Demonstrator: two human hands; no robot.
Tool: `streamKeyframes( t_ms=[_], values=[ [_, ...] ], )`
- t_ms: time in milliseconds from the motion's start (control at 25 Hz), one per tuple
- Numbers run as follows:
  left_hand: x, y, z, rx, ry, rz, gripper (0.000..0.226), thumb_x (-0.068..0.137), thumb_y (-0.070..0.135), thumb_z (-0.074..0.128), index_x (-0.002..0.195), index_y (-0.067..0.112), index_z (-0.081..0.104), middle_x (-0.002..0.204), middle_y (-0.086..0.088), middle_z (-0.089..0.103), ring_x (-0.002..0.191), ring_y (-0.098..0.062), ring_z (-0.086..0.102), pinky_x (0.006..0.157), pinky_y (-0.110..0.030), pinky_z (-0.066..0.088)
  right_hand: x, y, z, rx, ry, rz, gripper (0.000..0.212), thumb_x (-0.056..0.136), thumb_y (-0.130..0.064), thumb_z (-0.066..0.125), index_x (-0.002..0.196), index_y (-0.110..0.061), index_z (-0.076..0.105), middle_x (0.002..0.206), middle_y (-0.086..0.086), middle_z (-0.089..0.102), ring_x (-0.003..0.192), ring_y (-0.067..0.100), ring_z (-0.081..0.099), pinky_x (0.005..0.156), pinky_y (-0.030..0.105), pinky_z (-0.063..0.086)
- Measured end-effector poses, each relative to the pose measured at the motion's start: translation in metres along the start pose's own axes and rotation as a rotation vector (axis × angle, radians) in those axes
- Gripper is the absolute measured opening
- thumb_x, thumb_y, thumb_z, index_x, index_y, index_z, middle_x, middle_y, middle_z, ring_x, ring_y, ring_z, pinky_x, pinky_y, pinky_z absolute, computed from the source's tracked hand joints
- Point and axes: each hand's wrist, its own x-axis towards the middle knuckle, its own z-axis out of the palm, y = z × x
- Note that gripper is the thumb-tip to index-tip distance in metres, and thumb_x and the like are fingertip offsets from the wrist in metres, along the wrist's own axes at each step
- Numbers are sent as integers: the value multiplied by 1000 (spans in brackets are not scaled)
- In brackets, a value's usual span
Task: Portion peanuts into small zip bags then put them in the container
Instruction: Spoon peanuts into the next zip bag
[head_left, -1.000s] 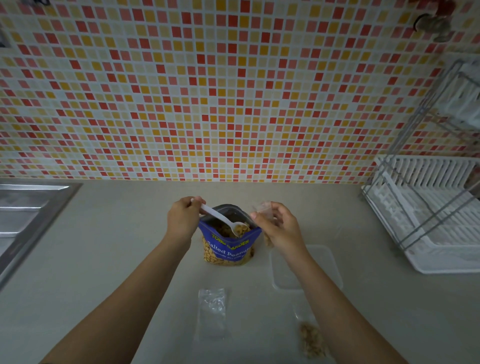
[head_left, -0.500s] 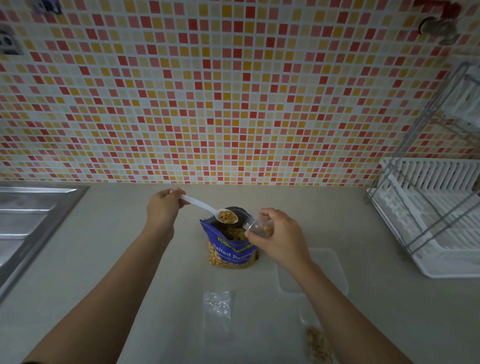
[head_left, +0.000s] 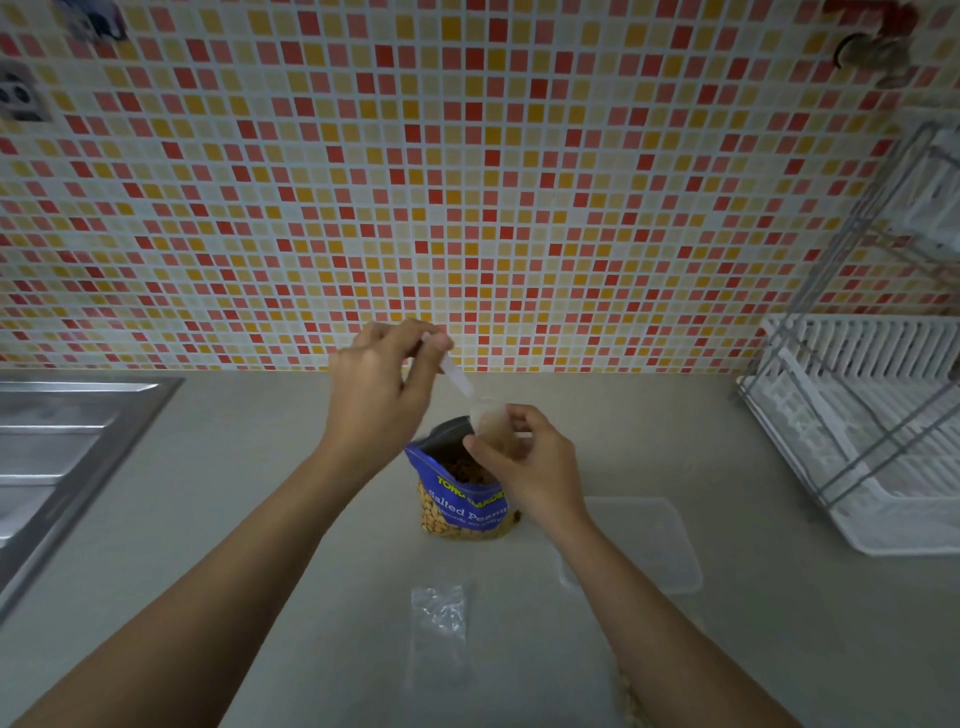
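Spoon (head_left: 456, 375) in left hand (head_left: 382, 387) meets zip bag (head_left: 491, 428) in right hand (head_left: 530, 467).

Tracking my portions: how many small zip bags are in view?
3. A held bag in the right hand above the peanut pouch; an empty bag flat on the counter nearer the camera; a filled bag barely showing at the bottom edge. Others may be hidden.

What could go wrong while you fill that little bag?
The left hand holds the spoon at the mouth of a small zip bag pinched by the right hand. That mouth looks narrow, so the spoonful might miss, though most would likely land in the open peanut pouch below. An arm bump could also topple the upright pouch.
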Motion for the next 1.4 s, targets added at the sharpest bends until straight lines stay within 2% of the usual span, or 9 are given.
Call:
streamKeyframes(
  t_ms=[80,160,360,640,800,960,1040,1240,1400],
  values=[
    [-2,6,-6,94,-30,189,33,90,37,42,89,17,69,86,15,59,90,-7,51,76,-37,35,0,-1,1,70,7,1,36,67,-41,77,94,-35,55,89,-16,65,83,6,64,71,25,53],
    [0,3,-14,50,25,176,32,90,36,44,90,17,69,87,15,56,91,-8,50,76,-38,36,1,-2,0,96,16,-13,36,67,-38,78,96,-33,57,88,-17,65,81,3,64,71,24,54],
    [7,-15,-23,-333,160,-254,18,94,26,48,91,20,65,91,-1,65,84,-11,58,70,-12,43,1,3,-13,95,45,-10,31,65,-38,80,83,-31,56,84,-13,66,76,4,63,67,24,52],
    [-37,-50,30,-339,-200,-617,21,94,20,47,94,13,67,96,-6,66,94,-21,58,77,-29,40,1,-6,-43,-13,59,-46,38,66,-39,79,54,-21,48,54,-6,51,53,9,48,56,26,42],
    [-51,-56,38,-186,-255,-610,28,87,21,60,113,9,60,90,-8,61,82,-19,55,71,-30,43,-4,-10,-59,42,43,-61,44,65,-39,80,51,-21,43,51,1,54,50,11,51,55,26,44],
    [-66,-40,34,-7,-73,-483,37,85,27,62,118,12,54,117,-12,53,101,-22,52,87,-38,47,-11,-12,-67,29,46,-60,48,65,-40,79,48,-23,38,43,-10,41,48,7,42,54,24,39],
    [-71,-17,30,-113,-60,-385,20,89,21,57,107,13,59,107,-6,60,88,-13,57,79,-32,51,-12,-10,-72,60,37,-53,49,66,-39,79,47,-24,37,41,-11,40,49,10,44,55,27,40],
    [-98,37,43,-788,-637,-574,27,84,18,65,111,16,63,104,-2,70,97,-13,66,87,-28,53,-16,-5,-77,71,-37,0,45,65,-43,78,51,-21,41,52,-5,48,54,12,52,56,25,42],
    [-117,49,69,-833,-514,-667,19,82,6,65,100,2,64,86,-12,68,75,-11,67,71,-22,55,-22,14,-90,175,-227,175,52,55,-60,75,85,-19,62,81,1,66,70,12,62,64,27,52]
  ],
)
